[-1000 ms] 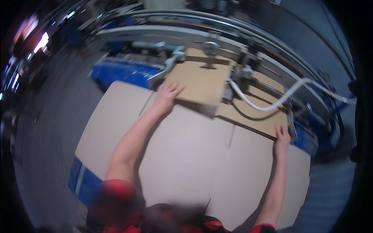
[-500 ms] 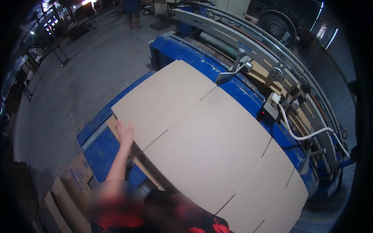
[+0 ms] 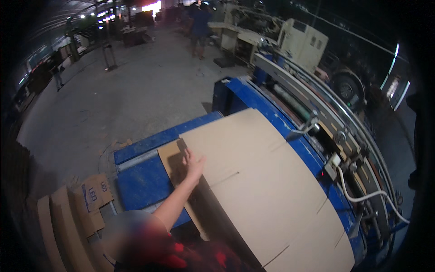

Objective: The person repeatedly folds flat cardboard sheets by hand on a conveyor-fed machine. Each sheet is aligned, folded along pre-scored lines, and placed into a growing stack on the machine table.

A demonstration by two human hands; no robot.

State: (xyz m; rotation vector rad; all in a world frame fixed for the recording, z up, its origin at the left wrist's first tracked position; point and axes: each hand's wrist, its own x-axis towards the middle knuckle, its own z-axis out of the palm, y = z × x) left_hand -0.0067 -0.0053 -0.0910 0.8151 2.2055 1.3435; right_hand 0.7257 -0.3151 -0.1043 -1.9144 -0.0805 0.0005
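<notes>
A large tan cardboard sheet [image 3: 267, 181] with several slots lies on top of a stack at the blue machine [image 3: 267, 111]. My left hand [image 3: 195, 164] is at its left edge, fingers apart and stretched out, touching or just beside the edge. Beneath that edge the stack's side is in dark shadow. A lower cardboard piece [image 3: 166, 152] sticks out to the left under my hand. The sheet's far edge reaches the machine's blue rail. My right hand is not in view.
Metal brackets [image 3: 301, 131], rollers and a white cable [image 3: 351, 197] are along the machine's far side. Folded cardboard boxes [image 3: 93, 195] stand at the lower left, near the blue table [image 3: 142, 181]. A person [image 3: 199, 29] stands on the far floor.
The view has swung up and left. The sheet appears to have slid toward the machine, baring more of the lower cardboard piece. My left hand has moved along with its edge.
</notes>
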